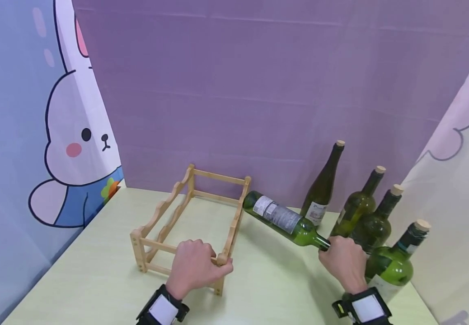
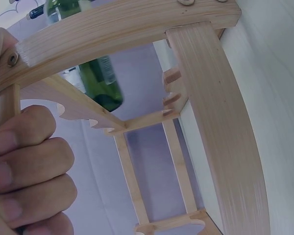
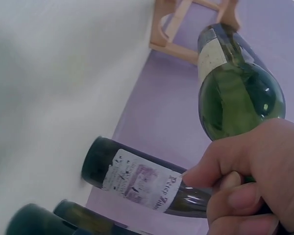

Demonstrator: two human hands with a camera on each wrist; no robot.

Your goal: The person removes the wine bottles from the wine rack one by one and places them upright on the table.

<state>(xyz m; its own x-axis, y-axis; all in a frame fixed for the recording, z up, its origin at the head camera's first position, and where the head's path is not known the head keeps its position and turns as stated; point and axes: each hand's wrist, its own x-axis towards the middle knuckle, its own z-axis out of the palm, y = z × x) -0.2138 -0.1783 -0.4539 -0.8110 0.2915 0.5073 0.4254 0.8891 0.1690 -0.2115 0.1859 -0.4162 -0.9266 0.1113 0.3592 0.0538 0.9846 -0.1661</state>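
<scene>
My left hand (image 1: 197, 265) grips the near right corner of a wooden wine rack (image 1: 163, 208) standing on the table; in the left wrist view its fingers (image 2: 34, 156) curl round a rail. With my right hand (image 1: 344, 261) I hold a green wine bottle (image 1: 279, 216) by its neck. The bottle is tilted nearly sideways, its base pointing left beside the rack's far right side. In the right wrist view, the held bottle (image 3: 235, 98) extends away toward the rack (image 3: 174, 49). Whether its base touches the rack I cannot tell.
Several corked bottles stand upright at the right: a tall dark one (image 1: 320, 192) at the back, two green ones (image 1: 356, 207) further right, and a nearer one (image 1: 389, 271) by my right wrist. A purple backdrop (image 1: 267, 99) rises behind the pale table (image 1: 275, 284).
</scene>
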